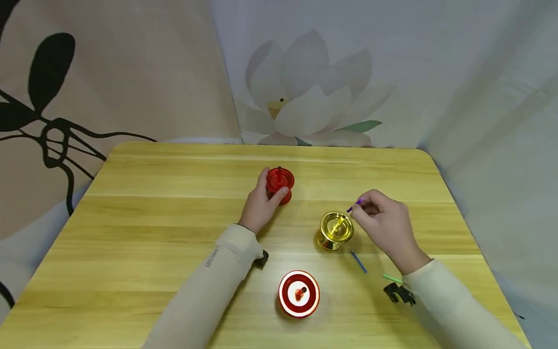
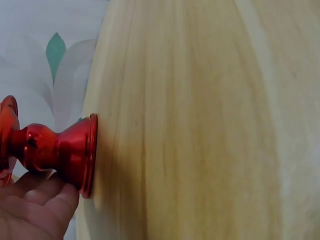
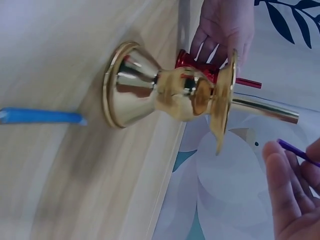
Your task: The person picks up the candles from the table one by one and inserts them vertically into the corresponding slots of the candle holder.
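From the right wrist camera I see a purple stick [image 3: 294,148] pinched beside a gold candle holder [image 3: 172,95].
I make out the right grip [image 3: 290,187] holding that stick near the holder's thin post, with a gap between them. A blue stick [image 3: 42,116] lies on the desk [image 3: 50,170] near the gold base. Behind, partly hidden, the left grip [image 3: 225,25] holds a red holder [image 3: 186,59]; a flower-printed cloth [image 3: 235,190] hangs beyond.
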